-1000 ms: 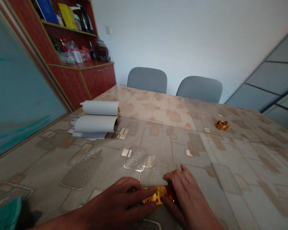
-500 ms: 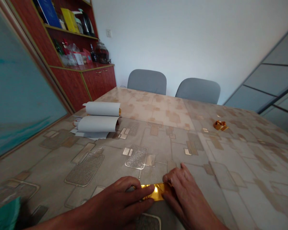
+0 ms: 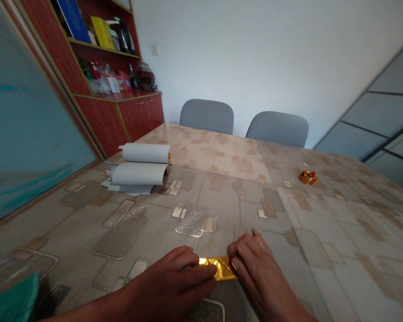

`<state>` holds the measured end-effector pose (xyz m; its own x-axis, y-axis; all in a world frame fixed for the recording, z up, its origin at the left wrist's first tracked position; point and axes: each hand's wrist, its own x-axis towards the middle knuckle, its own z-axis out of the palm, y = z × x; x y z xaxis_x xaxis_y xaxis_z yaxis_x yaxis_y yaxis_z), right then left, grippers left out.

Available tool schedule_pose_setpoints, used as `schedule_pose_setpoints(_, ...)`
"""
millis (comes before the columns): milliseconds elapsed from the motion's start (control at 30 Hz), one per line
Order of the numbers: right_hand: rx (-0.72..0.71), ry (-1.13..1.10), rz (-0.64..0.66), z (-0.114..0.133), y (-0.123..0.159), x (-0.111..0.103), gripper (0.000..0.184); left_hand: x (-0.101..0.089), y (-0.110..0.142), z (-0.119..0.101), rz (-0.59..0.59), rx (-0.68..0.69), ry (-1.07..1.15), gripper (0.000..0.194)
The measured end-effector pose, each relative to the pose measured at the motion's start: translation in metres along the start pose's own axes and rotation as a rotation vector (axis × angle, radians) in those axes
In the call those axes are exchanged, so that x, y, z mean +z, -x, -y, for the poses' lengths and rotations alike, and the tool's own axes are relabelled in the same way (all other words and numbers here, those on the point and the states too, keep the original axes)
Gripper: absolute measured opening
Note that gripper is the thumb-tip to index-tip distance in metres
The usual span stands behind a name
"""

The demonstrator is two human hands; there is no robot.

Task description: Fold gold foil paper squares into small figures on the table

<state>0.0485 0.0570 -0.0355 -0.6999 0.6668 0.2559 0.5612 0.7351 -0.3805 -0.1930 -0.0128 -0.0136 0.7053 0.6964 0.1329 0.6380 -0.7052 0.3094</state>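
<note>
A small folded piece of gold foil paper [image 3: 221,267] lies flat on the patterned table [image 3: 221,197] near its front edge. My left hand [image 3: 169,286] presses down on the paper's left end, fingers together and laid over it. At the paper's right end my right hand [image 3: 260,277] pinches and presses the fold, with thumb and fingers closed on it. Only a short strip of gold shows between the two hands.
Curled white paper sheets [image 3: 139,167] sit at the table's left. A small crumpled gold piece [image 3: 308,177] lies at the far right. Two grey chairs [image 3: 206,116] stand behind the table. A red cabinet [image 3: 121,112] with shelves is at the left, with a teal object [image 3: 10,304] at the bottom left.
The gold paper has become narrower and flatter under my fingers, and both hands have drawn closer over it. The view has shifted slightly.
</note>
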Motion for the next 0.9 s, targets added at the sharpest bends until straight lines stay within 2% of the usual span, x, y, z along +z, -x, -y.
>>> schedule_pose_setpoints(200, -0.020, 0.124, -0.011, -0.007, 0.003, 0.013, 0.009, -0.007, 0.016, 0.000, 0.022, 0.051, -0.113, 0.065)
schedule_pose_setpoints(300, -0.048, 0.122, -0.024, -0.005, 0.004, 0.011, 0.009, -0.011, 0.019, 0.001, 0.003, 0.034, -0.067, 0.063)
schedule_pose_setpoints(400, -0.051, 0.102, -0.043, -0.002, 0.004, 0.009, 0.011, -0.005, 0.010, 0.006, -0.059, 0.044, 0.048, 0.046)
schedule_pose_setpoints(500, -0.044, 0.084, -0.056, -0.003, 0.004, 0.010, 0.012, 0.008, -0.007, 0.011, -0.176, 0.027, 0.135, 0.010)
schedule_pose_setpoints(600, -0.059, 0.102, -0.072, -0.005, 0.003, 0.010, 0.012, 0.020, -0.019, 0.016, -0.253, -0.122, 0.123, 0.012)
schedule_pose_setpoints(667, -0.071, 0.119, -0.068, -0.005, 0.003, 0.010, 0.012, 0.024, -0.020, 0.019, -0.277, -0.150, 0.116, 0.014)
schedule_pose_setpoints(800, -0.074, 0.148, -0.082, -0.004, 0.002, 0.010, 0.013, 0.026, -0.012, 0.018, -0.327, -0.077, 0.046, 0.009)
schedule_pose_setpoints(867, -0.065, 0.171, -0.081, -0.003, 0.001, 0.009, 0.013, 0.026, -0.011, 0.013, -0.308, -0.020, -0.020, 0.001)
schedule_pose_setpoints(900, -0.060, 0.182, -0.067, -0.002, 0.000, 0.007, 0.013, 0.026, -0.011, 0.010, -0.277, -0.001, -0.048, 0.004)
